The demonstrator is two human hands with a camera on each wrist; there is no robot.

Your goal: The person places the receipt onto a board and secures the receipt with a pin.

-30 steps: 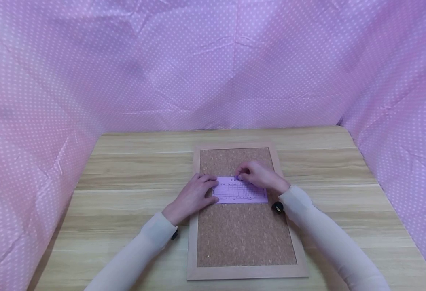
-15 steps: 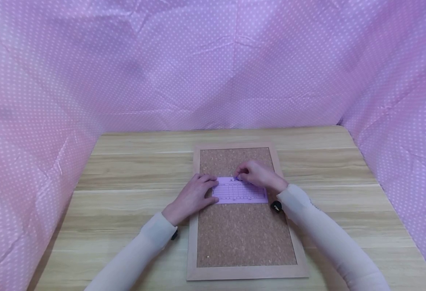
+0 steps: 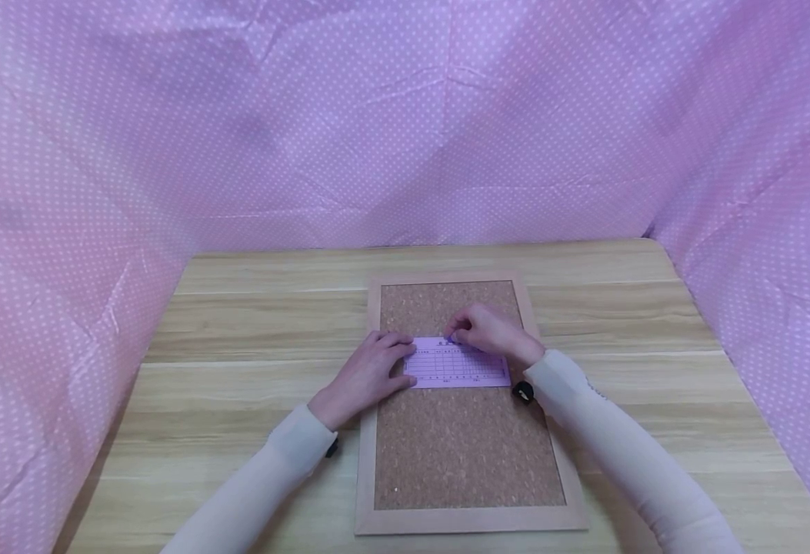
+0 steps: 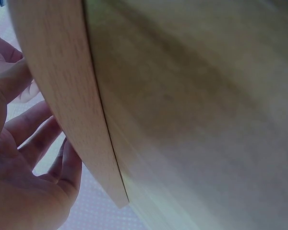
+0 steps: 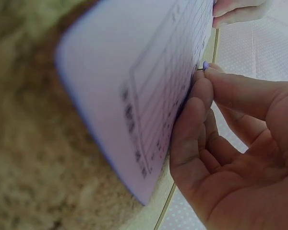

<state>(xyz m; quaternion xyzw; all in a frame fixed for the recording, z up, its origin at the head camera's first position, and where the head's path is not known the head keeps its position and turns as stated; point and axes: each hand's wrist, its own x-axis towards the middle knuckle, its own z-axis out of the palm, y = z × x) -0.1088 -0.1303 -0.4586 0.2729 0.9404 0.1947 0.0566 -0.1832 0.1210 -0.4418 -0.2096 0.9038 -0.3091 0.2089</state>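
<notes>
A pink printed form (image 3: 456, 363) lies across the middle of a wood-framed cork board (image 3: 467, 454). My left hand (image 3: 366, 377) rests at the form's left edge, its extended fingers and thumb touching the paper. In the left wrist view, the left hand (image 4: 33, 163) is beside the wooden frame (image 4: 67, 96). Near the form's top edge, my right hand (image 3: 491, 335) pinches a purple push pin (image 5: 205, 65) between thumb and fingers. Part of its metal shaft shows in the right wrist view, pointing at the form (image 5: 110, 86). Whether its tip has pierced the paper, I cannot tell.
The board lies flat on a wood-grain table (image 3: 259, 323). Pink dotted cloth (image 3: 405, 123) hangs behind the table and along both sides. Each sleeve has a small black item near the cuff; the right one (image 3: 523, 392) is above the board's right side.
My right wrist and forearm have shifted slightly left, while the right fingertips stay at the form's top edge with the push pin. The left hand has kept its place.
</notes>
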